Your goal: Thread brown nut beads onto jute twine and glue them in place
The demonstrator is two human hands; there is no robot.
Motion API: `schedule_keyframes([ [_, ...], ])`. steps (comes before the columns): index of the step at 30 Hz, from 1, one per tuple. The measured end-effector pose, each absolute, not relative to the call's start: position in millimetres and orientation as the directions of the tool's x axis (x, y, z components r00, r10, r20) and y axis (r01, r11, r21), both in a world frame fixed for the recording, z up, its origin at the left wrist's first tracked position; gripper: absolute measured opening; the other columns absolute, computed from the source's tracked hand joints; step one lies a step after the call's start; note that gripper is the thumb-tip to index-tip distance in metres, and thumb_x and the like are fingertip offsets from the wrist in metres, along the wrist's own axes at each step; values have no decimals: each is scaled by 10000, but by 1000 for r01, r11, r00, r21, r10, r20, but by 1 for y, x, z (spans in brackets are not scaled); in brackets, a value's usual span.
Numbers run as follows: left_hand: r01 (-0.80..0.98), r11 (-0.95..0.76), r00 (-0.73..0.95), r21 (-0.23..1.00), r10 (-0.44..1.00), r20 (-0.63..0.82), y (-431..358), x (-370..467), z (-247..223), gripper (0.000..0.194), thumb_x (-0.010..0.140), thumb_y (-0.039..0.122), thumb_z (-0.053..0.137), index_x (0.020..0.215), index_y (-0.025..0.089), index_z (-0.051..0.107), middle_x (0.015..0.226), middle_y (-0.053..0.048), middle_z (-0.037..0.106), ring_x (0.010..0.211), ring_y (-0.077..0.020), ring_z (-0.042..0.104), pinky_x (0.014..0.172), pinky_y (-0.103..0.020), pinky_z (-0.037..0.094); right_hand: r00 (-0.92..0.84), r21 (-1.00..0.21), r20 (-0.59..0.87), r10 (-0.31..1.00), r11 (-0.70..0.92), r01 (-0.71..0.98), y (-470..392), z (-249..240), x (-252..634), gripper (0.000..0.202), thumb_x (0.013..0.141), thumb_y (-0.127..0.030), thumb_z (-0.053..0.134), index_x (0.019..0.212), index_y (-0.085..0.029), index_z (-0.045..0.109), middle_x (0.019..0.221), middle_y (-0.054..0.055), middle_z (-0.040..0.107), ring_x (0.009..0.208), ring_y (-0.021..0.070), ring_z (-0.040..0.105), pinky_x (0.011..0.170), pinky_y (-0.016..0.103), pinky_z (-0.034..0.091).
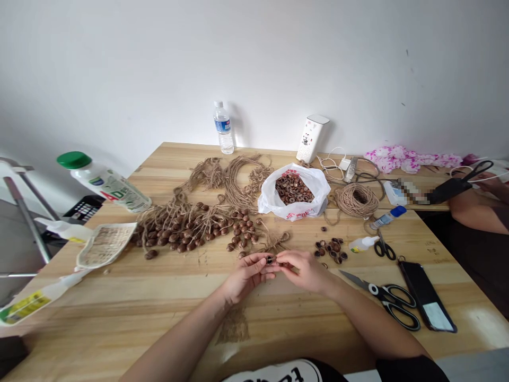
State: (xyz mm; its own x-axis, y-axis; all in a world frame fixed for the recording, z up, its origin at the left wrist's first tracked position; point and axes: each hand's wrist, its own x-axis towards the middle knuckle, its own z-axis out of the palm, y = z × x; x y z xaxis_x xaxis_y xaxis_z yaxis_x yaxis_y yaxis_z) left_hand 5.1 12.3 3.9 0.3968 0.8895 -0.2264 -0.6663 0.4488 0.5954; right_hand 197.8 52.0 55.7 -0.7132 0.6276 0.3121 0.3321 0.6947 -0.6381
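Near the middle of the table my left hand (247, 274) pinches a small brown nut shell (269, 260), its dark hollow side showing. My right hand (301, 269) meets it from the right, fingertips closed on a thin piece of twine at the shell. Just beyond my hands lies a knotted bunch of twine (278, 241). Several loose half shells (331, 249) sit to the right. A large pile of brown nuts on twine (183, 233) spreads to the left. Behind, a white plastic bag (274, 204) stands open, full of shells.
Scissors (393, 300), a black phone (427, 294), a glue bottle (362, 244) and a twine roll (358, 200) lie on the right. A water bottle (224, 129) stands at the back. A woven tray (106, 245) and a green-capped bottle (115, 188) are left. Another person's arm (477, 209) shows far right.
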Motion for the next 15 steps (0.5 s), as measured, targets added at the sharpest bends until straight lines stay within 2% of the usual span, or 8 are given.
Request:
schedule_keyframes([
  [3,-663,456,396,594,887,-239,12,5,3,205,784,196,674,967,103,672,892,-131,739,891,-241,691,795,-337,512,-741,-619,281,610,705,345,52,56,201,211,866,-101,486,1000,-168,635,1019,102,684,938,198,651,820,323,532],
  [10,-665,450,402,596,888,-222,12,5,2,217,771,186,689,973,107,675,897,-126,741,894,-231,690,795,-330,513,-751,-526,289,593,754,393,50,59,201,225,871,-107,495,1042,-161,630,958,99,668,868,196,642,764,304,532],
  [15,-671,435,392,600,896,-210,13,6,0,213,768,174,689,972,112,680,918,-121,739,879,-220,691,784,-322,513,-733,-553,271,624,724,412,49,59,199,158,854,-126,544,978,-163,636,891,83,655,797,177,635,711,276,526],
])
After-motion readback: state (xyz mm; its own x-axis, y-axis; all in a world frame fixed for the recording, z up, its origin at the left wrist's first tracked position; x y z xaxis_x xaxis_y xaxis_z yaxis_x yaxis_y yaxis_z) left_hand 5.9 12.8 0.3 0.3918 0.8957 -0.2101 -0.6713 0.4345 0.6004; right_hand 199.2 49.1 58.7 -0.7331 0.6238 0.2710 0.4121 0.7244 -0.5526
